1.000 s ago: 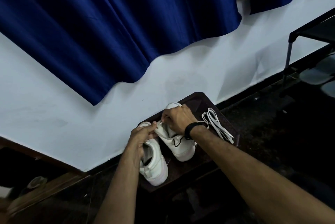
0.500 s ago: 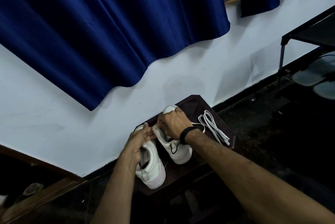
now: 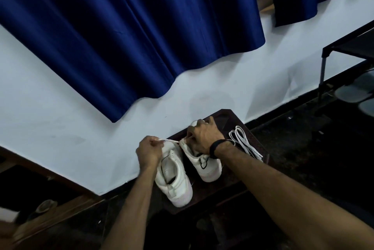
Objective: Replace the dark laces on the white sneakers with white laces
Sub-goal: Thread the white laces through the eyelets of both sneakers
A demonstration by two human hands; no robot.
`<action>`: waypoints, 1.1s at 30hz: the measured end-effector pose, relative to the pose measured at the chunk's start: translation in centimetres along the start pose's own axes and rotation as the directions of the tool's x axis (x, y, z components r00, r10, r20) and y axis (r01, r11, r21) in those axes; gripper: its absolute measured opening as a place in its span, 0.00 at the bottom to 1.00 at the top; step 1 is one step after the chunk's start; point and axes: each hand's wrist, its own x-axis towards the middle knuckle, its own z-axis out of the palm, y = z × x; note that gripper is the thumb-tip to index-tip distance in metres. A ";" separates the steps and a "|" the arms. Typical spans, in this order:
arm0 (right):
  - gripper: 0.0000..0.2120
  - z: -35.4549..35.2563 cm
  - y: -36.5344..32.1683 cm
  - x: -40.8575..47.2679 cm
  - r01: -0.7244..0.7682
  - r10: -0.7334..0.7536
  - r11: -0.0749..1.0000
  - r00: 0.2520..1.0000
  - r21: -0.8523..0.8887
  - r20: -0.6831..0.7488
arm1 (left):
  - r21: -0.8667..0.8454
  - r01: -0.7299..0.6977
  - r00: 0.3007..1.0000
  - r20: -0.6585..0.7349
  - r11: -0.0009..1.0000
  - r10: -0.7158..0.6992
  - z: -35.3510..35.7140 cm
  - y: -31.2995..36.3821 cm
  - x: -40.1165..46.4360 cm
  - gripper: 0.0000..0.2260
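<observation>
Two white sneakers stand on a small dark wooden table [image 3: 226,187]. My left hand [image 3: 148,151] pinches a white lace [image 3: 169,140] and holds it taut, out to the left of the right sneaker [image 3: 204,165]. My right hand [image 3: 204,138] grips that sneaker's upper over the eyelets, a black band on the wrist. The left sneaker [image 3: 175,181] lies beside it with its opening upward and no lace visible. A loose bundle of white laces [image 3: 245,144] rests on the table to the right. No dark lace is visible.
The table stands against a pale wall [image 3: 81,128] under a blue curtain [image 3: 121,37]. A black metal rack [image 3: 348,51] with pale shoes under it is at the far right. A wooden frame [image 3: 50,209] runs along the lower left. The floor is dark.
My left hand has moved left, away from the right sneaker, drawing a white lace out taut. My right hand stays on the sneaker.
</observation>
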 end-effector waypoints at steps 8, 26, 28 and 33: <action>0.22 -0.6 -0.3 0.3 -0.075 0.071 0.997 0.987 0.022 0.145 | -0.802 0.408 0.910 0.395 0.436 -0.124 -6.4 1.0 -0.8 0.11; 0.18 -1.1 -1.7 -1.0 -0.100 0.104 0.994 0.988 -0.047 0.111 | 0.347 -0.394 0.899 0.336 0.851 0.279 -0.3 -1.4 -2.0 0.09; 0.19 -1.2 -1.7 -1.0 -0.094 0.100 0.994 0.989 -0.060 0.109 | 0.396 -0.430 0.892 0.324 0.811 0.315 1.0 -1.0 -2.6 0.10; 0.21 -0.9 -1.5 -1.1 -0.100 0.108 0.989 0.992 -0.112 0.061 | 0.295 -0.425 0.905 0.110 0.856 0.411 -0.2 -1.3 -3.1 0.11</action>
